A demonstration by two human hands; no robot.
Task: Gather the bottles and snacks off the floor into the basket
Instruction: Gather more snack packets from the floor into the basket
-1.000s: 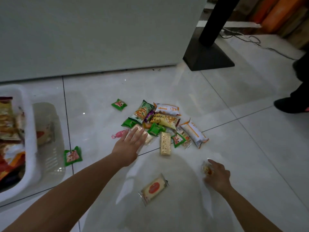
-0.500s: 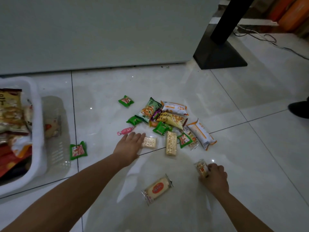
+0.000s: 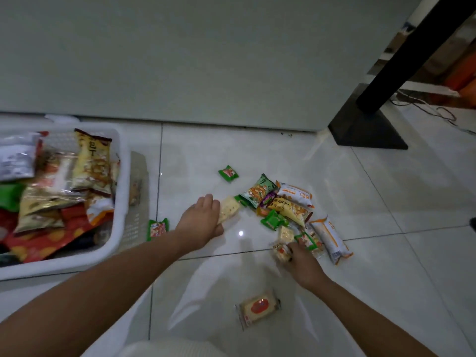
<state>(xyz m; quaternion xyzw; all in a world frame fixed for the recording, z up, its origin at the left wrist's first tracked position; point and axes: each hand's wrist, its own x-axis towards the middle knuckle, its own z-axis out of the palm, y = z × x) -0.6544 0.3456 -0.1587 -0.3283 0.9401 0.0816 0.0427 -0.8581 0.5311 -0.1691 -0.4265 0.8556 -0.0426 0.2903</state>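
A white basket (image 3: 123, 161) holding several snack bags stands on the floor at the left. My left hand (image 3: 199, 219) is closed around a pale cracker packet (image 3: 228, 207), lifted just off the tiles. My right hand (image 3: 300, 261) grips a small clear-wrapped snack (image 3: 282, 251) at the near edge of a pile of snack packets (image 3: 283, 204). Another cracker packet (image 3: 285, 234) lies beside it. A wrapped biscuit with a red label (image 3: 258, 306) lies alone near me. Small green packets lie by the basket (image 3: 157, 228) and farther off (image 3: 228, 173). No bottles are visible.
A white-and-orange wrapped snack (image 3: 331, 237) lies at the right of the pile. A black stand with a flat base (image 3: 368, 130) rises at the upper right, with cables (image 3: 425, 106) beyond it. A pale wall panel (image 3: 180, 60) runs along the back. The floor is glossy white tile.
My left hand closed on the cracker packet and lifted it leftward. My right hand moved up to the pile with its small snack. The view shifted, bringing the basket further in.
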